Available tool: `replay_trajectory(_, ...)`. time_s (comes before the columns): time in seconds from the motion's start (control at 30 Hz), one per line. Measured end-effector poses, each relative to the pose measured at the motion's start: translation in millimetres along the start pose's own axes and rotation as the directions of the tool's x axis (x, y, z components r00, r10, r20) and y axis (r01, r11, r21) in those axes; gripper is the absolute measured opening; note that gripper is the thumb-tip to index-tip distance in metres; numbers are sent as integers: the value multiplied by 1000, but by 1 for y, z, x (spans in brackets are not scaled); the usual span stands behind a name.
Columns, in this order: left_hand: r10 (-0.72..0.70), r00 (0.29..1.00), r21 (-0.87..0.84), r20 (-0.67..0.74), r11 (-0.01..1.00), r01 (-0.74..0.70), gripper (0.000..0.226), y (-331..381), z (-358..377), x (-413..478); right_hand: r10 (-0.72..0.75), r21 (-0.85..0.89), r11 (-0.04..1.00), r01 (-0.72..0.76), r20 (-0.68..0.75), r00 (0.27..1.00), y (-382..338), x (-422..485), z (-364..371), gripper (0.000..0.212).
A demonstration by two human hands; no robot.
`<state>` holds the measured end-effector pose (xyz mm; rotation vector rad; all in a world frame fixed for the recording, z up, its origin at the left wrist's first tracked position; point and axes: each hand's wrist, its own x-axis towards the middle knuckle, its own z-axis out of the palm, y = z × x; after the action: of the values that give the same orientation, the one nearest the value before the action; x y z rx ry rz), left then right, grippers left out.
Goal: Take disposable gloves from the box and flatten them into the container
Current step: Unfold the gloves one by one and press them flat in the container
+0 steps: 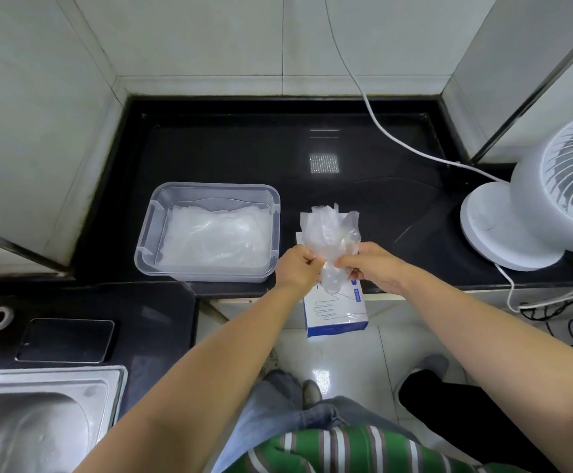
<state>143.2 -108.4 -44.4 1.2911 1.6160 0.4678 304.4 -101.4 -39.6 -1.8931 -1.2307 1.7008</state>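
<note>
1. Above a striped shirt [329, 448], left hand [295, 268] and right hand [375, 268] pinch the lower end of crumpled gloves [329, 230].
2. The gloves stand upright over the box [336, 312].
3. The container [148, 233], partly filled, sits just left, nearer the left hand.

Both bare arms reach forward. Left hand [297, 269] and right hand [377, 268] nearly meet, curled fingers pinching a glove [329, 227] between them

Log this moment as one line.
left hand: pinches glove bunch | right hand: pinches same bunch | box: beneath hands | container: left of hands, flattened gloves inside | status: bunch not yet in container
</note>
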Motion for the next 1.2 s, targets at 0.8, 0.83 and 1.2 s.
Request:
replay_trajectory(0.8, 90, 989, -53, -121, 994, -97, 16, 22, -12, -1, -62, -370, 918, 144, 224, 973, 6, -3, 6, 37)
replay_trajectory(0.83, 102, 984, -77, -143, 991, -114, 18, 23, -14, -1, -45, -457, 880, 125, 182, 982, 7, 1, 8, 38)
replay_trajectory(1.2, 98, 926, -403, -364, 880, -252, 15, 32, -54, 2, -174, -639, 769, -22, -243, 954, -11, 15, -12, 39)
